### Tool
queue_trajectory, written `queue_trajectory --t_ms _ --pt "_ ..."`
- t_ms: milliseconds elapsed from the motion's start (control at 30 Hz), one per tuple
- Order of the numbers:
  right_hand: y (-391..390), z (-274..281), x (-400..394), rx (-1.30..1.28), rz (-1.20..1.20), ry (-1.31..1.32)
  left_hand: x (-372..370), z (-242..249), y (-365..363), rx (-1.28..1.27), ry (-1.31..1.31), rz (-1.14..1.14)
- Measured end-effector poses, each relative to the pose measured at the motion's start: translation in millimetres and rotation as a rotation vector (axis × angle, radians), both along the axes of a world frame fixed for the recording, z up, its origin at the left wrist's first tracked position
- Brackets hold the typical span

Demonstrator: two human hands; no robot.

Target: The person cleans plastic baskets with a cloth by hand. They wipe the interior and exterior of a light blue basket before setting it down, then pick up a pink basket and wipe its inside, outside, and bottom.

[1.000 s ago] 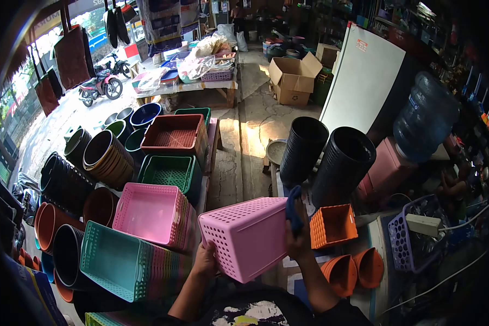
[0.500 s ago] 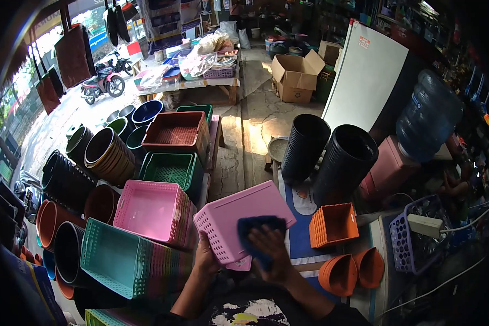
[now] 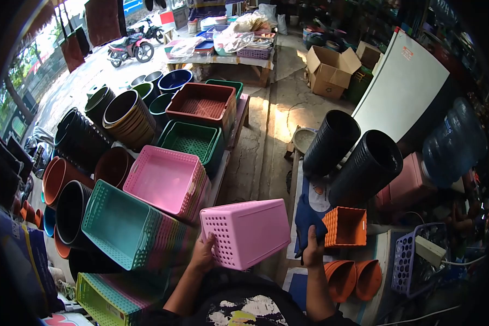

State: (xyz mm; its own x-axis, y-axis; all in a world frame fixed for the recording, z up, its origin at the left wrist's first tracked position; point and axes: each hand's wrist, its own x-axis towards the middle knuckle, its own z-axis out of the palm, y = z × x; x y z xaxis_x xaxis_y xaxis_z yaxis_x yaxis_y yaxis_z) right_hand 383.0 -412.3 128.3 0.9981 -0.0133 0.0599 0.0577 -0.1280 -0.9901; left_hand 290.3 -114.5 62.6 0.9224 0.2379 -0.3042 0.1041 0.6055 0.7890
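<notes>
A pink plastic basket (image 3: 255, 231) with rows of holes is tilted in front of my body, its smooth underside facing away. My left hand (image 3: 203, 254) grips its left end, thumb over the perforated side. To the right, apart from the basket, my right hand (image 3: 312, 251) is closed on a dark blue cloth (image 3: 308, 220), which hangs up beside the stacked orange pots (image 3: 345, 225). Left of the held basket are a stack of pink baskets (image 3: 165, 176) and a stack of teal baskets (image 3: 117, 223).
Black bucket stacks (image 3: 368, 168) stand at the right, before a white refrigerator (image 3: 402, 81). A purple basket (image 3: 405, 261) is at the lower right. Green (image 3: 193, 141) and brown crates (image 3: 204, 102) line the left bench. A cardboard box (image 3: 328, 76) sits farther back.
My right hand has moved right, off the pink basket, taking the blue cloth with it. The held basket has turned and dropped slightly. The camera view has shifted left.
</notes>
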Motion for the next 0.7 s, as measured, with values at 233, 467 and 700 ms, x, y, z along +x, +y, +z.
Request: queue_trajectory --t_ms 233,467,700 --pt "50.3 28.2 -32.8 -0.213 0.465 -0.059 -29.1 79.1 -2.3 0.375 0.125 -0.122" --pt "102.8 47.3 -69.2 -0.208 0.634 -0.009 -95.7 96.8 34.9 0.563 0.217 -0.315" --pt "147.0 50.4 -132.1 -0.371 0.72 0.052 -201.2 103.7 52.6 0.564 0.176 -0.301"
